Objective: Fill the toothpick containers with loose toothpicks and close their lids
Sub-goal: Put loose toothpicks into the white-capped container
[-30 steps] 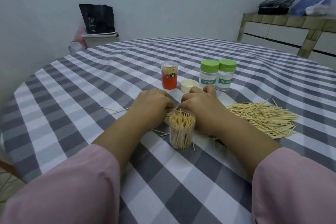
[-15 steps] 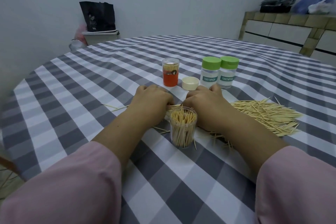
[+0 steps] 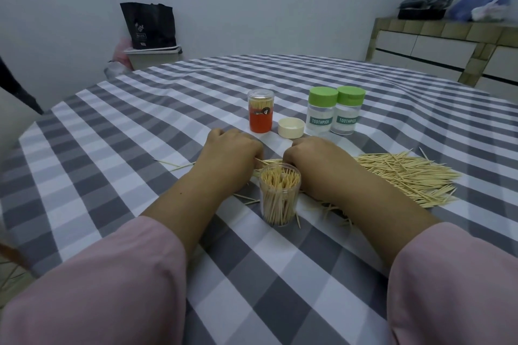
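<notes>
An open clear container (image 3: 279,195) full of upright toothpicks stands on the checked tablecloth between my forearms. Just behind it my left hand (image 3: 230,154) and my right hand (image 3: 314,159) rest knuckles-up on the cloth, fingers curled around a small bundle of toothpicks (image 3: 269,161) lying between them. A big pile of loose toothpicks (image 3: 403,176) spreads to the right of my right hand. A cream lid (image 3: 291,128) lies upside down behind the hands. An orange-labelled container (image 3: 260,110) with a clear lid and two green-lidded "TOOTHPICK" containers (image 3: 321,111) (image 3: 346,109) stand farther back.
A few stray toothpicks (image 3: 173,166) lie left of my left hand and around the open container. The round table (image 3: 117,131) has a grey-and-white checked cloth. Beyond it, a bin with a black bag (image 3: 150,36) stands by the wall, a tiled counter (image 3: 448,45) at right.
Both hands have stayed behind the open container with their fingers curled on the bundle. The view has tilted slightly. Nothing else on the table has moved.
</notes>
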